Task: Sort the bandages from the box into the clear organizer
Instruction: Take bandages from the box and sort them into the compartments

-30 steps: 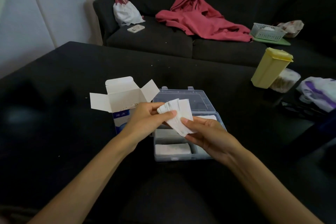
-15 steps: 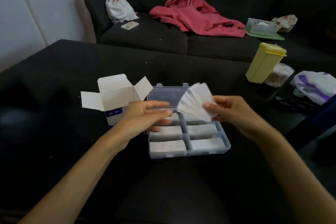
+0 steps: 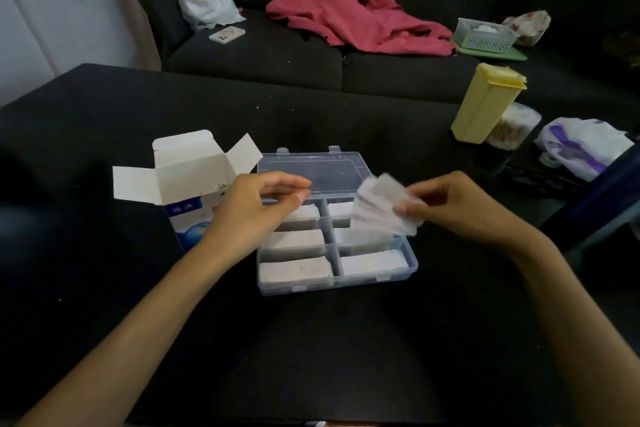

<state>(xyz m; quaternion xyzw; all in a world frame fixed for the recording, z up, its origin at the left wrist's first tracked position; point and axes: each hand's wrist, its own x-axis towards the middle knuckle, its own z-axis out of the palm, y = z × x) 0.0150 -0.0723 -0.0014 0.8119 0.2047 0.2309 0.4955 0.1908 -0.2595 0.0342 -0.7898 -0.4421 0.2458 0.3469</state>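
The clear organizer [image 3: 337, 283] lies open on the black table, its lid [image 3: 311, 170] folded back. White bandages fill its compartments, such as the front left one [image 3: 294, 269]. My right hand [image 3: 457, 208] pinches a fanned stack of bandages [image 3: 379, 213] just above the organizer's right column. My left hand [image 3: 256, 206] hovers over the organizer's back left corner, fingers loosely bent and holding nothing. The white and blue bandage box [image 3: 188, 184] stands open to the left of the organizer, partly behind my left hand.
A yellow lidded container [image 3: 485, 104] and a jar of cotton swabs [image 3: 512, 126] stand at the table's right, by a white and purple bag [image 3: 585, 149]. Behind the table is a dark sofa [image 3: 259, 52] with a red jacket [image 3: 353, 17], phone and basket.
My left hand let go of the bandage stack. My right hand carried the stack to the right and lowered it over the organizer's right column. The view shifted slightly.
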